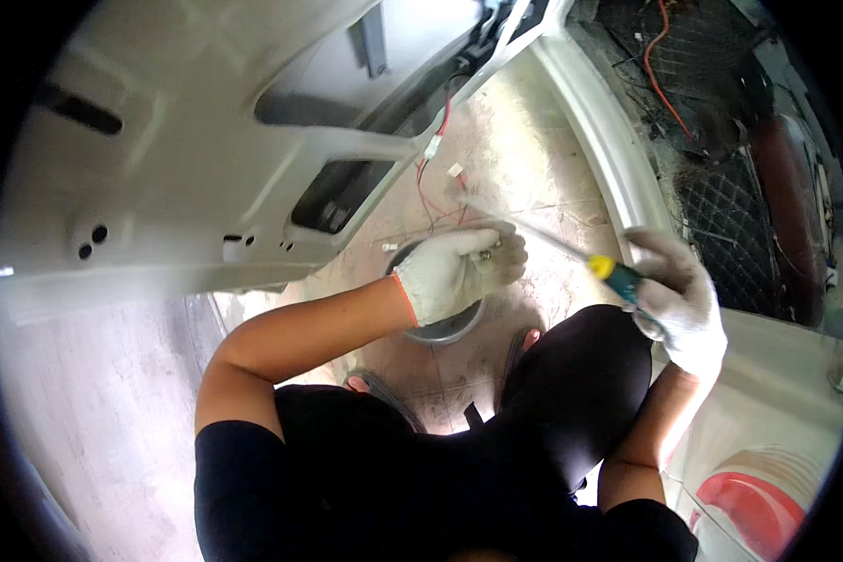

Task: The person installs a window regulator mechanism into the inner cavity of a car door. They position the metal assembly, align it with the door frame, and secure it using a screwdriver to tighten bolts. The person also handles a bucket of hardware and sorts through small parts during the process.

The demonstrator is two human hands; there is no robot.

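My left hand [459, 272], in a white knit glove with an orange cuff, curls palm up around some small metal pieces [486, 254]. They look like screws, but most of them are hidden by the fingers. A round metal bowl [447, 330] sits on the floor below this hand, partly covered by it. To the right, my gloved right hand [682, 304] grips a screwdriver [618, 278] by its green and yellow handle. Its long shaft points left and away, with the tip blurred beyond my left fingers.
An open vehicle door panel [192, 187] with cut-outs fills the left. Red and dark wires [445, 117] with a white connector [432, 147] hang from its edge. At right are the door sill [599, 131] and a dark quilted mat [726, 220]. A red and white bucket [754, 510] stands lower right.
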